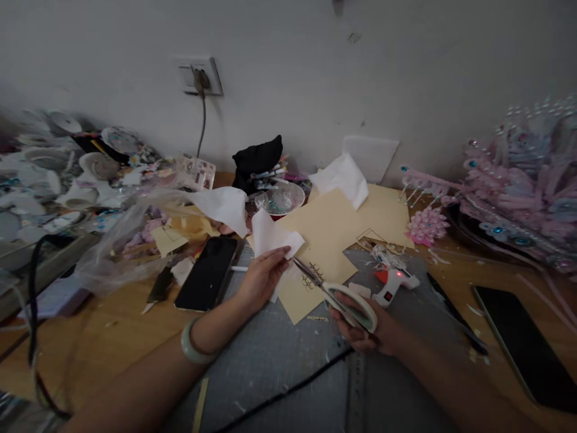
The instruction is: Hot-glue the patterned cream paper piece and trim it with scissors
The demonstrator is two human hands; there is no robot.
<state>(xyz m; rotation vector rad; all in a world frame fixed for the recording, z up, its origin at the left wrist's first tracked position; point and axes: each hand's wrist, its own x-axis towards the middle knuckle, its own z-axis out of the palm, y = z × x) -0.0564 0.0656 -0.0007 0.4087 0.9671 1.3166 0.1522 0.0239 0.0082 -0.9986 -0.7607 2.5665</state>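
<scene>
My left hand (pixel 265 276) pinches a piece of white paper or thin fabric (pixel 270 236) by its lower right corner. In my right hand (pixel 360 322) is a pair of scissors (pixel 351 307) with pale handles; fingers go through the loops. The scissor tips point up and left, close to the white piece, and whether they touch it I cannot tell. Beneath both hands lie cream-coloured sheets (pixel 324 231), with small dark wire-like shapes (pixel 312 275) under the blades. A white glue gun (pixel 393 282) with a glowing red light rests just right of the scissors.
A grey cutting mat (pixel 261 361) covers the middle, crossed by a black cable (pixel 293 388). Phones lie at left (pixel 207 273) and right (pixel 527 343). A black craft knife (pixel 457 313) is near the right phone. Pink beaded ornaments (pixel 509 198) pile at right, spools (pixel 90 174) at left.
</scene>
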